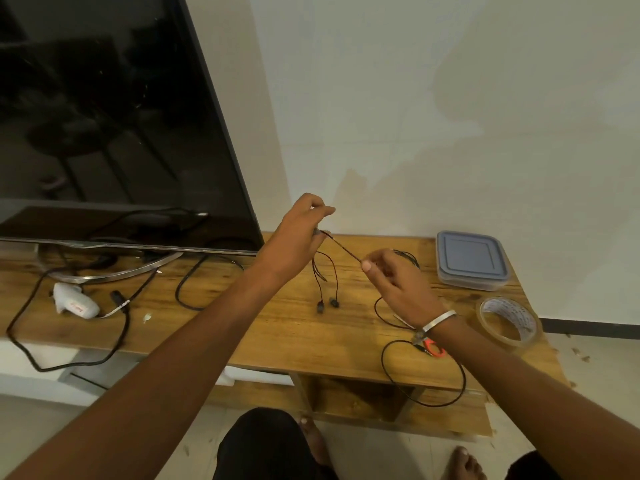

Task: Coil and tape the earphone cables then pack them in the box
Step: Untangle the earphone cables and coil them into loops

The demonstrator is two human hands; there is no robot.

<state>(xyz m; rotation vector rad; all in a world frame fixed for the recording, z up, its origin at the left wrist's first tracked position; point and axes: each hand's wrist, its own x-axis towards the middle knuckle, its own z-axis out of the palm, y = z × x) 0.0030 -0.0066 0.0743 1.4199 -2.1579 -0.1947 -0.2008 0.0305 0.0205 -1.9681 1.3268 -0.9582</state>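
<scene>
Above the wooden table point(277, 327), my left hand point(298, 230) pinches one end of a dark earphone cable point(344, 251). My right hand point(398, 282) pinches the same cable lower and to the right, so a short stretch runs taut between them. Two earbuds point(327, 304) dangle on thin wires below my left hand. More black cable point(424, 375) loops across the table and over its front edge. A grey-lidded plastic box point(471, 259) sits shut at the back right. A roll of clear tape point(509, 323) lies near the right edge.
A large dark TV point(104, 116) on a curved metal stand fills the left. A white glue gun point(74, 301) and black power cords point(69, 341) lie below it. Small orange-handled scissors point(429, 346) sit under my right wrist. My knee and bare feet show below the table.
</scene>
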